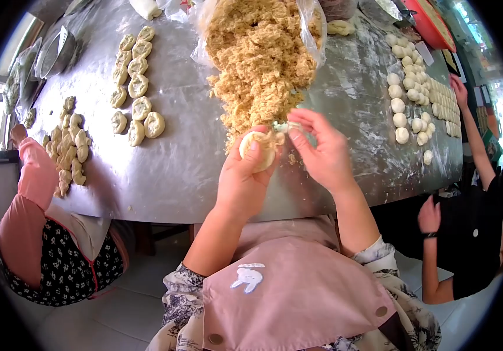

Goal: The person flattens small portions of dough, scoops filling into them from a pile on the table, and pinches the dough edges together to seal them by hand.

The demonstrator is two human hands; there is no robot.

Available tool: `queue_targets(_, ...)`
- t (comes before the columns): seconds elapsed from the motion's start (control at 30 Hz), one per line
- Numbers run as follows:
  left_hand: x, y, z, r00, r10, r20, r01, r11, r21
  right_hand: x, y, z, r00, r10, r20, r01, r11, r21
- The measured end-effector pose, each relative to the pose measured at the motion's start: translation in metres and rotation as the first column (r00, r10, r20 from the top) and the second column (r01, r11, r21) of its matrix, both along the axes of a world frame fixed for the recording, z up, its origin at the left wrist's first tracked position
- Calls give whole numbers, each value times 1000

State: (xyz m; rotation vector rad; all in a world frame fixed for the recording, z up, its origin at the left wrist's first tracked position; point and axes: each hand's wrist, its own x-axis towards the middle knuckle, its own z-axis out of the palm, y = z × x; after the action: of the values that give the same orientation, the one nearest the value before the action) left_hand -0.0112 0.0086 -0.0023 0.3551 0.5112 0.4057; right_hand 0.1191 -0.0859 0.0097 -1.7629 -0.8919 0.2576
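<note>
My left hand (239,186) is closed around a round, pale dough wrapper (261,159), its thumb lying across the dough. Some tan crumbly filling shows at the wrapper's upper right edge. Between the fingertips of my right hand (326,157) is a small, pale greenish-white tool (282,126); its exact kind is partly hidden. The tool's end is right beside the dough. Just beyond both hands lies a big heap of tan crumbly filling (257,58), spilling from an opened clear plastic bag (206,20) onto the metal table (175,169).
Rows of filled buns (138,86) stand left of the heap. Nearer a co-worker's pink sleeve (35,169) lie more dough pieces (67,143). At right are dough balls (399,105), a red basin (429,23) and a co-worker in black (467,245), one arm reaching along the table.
</note>
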Motion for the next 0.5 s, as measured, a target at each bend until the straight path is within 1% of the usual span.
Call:
queue_targets(0.03,1,0,0,999,-1,36,1,1000,-9,4,-4,10,973,100,209,-59,980,-191)
queue_targets(0.13,-5,1,6,990,-95,106,102,993,-62,-5,-11,2,887,249,389,-229,968,-100)
queue_targets(0.17,-4,-3,7,991,-95,94,102,992,-69,-8,-14,-1,872,277,403,-247,961,-126)
queue_targets(0.2,-5,-4,-1,979,-141,147,149,988,-43,-12,-16,-4,857,297,422,-254,955,-156)
queue_targets(0.23,-1,-6,7,985,-152,88,153,988,-11,-14,-16,-9,849,293,440,-242,955,-170)
queue_targets(0.3,-1,-7,0,979,-164,121,169,985,-31,-17,-13,-9,846,264,463,-204,963,-176)
queue_targets(0.33,0,-9,5,988,-136,74,138,990,-23,-19,-13,-7,852,246,462,-192,968,-162)
queue_targets(0.4,2,-8,9,990,-130,59,132,991,-32,-19,-13,-3,863,262,432,-187,960,-209)
queue_targets(0.43,4,-8,9,989,-137,48,136,990,28,-19,-13,4,878,184,442,-133,980,-146)
queue_targets(0.5,5,-6,7,992,-124,20,120,981,153,-20,-13,3,904,121,410,-96,992,-82)
